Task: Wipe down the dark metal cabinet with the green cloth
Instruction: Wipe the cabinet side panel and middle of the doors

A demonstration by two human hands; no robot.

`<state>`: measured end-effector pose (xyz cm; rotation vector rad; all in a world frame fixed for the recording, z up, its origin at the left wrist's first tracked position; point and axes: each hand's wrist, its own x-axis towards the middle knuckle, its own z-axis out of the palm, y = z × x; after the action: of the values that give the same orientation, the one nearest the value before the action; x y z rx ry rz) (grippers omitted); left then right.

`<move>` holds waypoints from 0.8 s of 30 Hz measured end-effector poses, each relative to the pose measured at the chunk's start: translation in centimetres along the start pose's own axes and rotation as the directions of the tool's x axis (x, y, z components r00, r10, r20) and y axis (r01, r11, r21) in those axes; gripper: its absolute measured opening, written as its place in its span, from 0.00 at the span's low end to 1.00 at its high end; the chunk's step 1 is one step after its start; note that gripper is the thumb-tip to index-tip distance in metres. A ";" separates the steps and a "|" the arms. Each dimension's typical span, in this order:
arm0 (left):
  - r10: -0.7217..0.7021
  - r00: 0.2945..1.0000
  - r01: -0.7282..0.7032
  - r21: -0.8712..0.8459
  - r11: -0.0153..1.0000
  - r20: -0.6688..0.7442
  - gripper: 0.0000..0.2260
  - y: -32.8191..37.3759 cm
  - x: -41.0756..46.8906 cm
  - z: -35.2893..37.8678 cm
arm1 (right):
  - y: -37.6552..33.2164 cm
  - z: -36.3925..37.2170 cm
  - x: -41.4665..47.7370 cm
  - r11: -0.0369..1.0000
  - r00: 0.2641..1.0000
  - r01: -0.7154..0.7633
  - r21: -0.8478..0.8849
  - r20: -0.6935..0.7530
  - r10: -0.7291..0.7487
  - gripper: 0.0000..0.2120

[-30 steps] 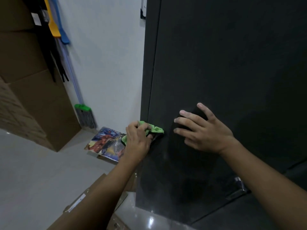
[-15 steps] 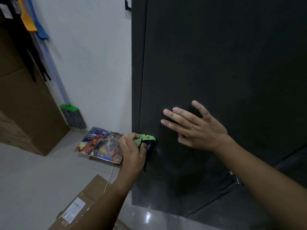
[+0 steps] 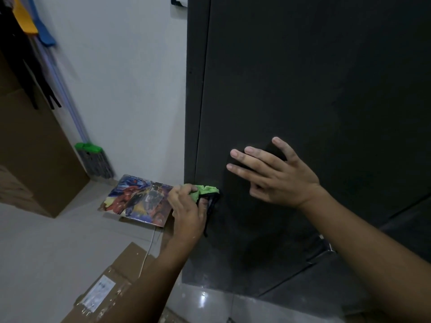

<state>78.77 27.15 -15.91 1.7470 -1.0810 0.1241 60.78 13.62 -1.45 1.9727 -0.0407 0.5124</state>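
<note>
white wall (image 3: 130, 89) beside a tall dark metal cabinet (image 3: 303, 78). the left hand (image 3: 189, 212) clutches the crumpled green cloth (image 3: 207, 190) against its door, eight o'clock from the flat, spread right hand (image 3: 277, 177); soft and light, it likely wipes best bunched.

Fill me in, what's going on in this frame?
A person is wiping a tall dark metal cabinet. The left hand grips a bunched green cloth and presses it low on the front panel, near the cabinet's left edge. The right hand is spread open against the panel just to the right, apparently bracing. On the floor beside the cabinet lie a colourful printed board and a brown cardboard box.
</note>
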 end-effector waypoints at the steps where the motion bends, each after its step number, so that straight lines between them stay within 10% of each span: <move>1: 0.008 1.000 -0.008 -0.005 1.000 0.001 0.23 -0.1 -0.1 0.1 | 0.0 0.0 0.0 1.000 1.000 -0.005 -0.001 -0.003 0.005 0.29; 24: 0.066 0.995 -0.068 -0.028 0.997 -0.078 0.17 1.6 -3.1 3.8 | -0.7 0.0 0.3 0.999 0.999 -0.044 -0.001 0.003 0.044 0.28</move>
<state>74.32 25.84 -18.19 1.6658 -1.0802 0.2139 61.18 14.00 -1.93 1.9759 -0.0869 0.5378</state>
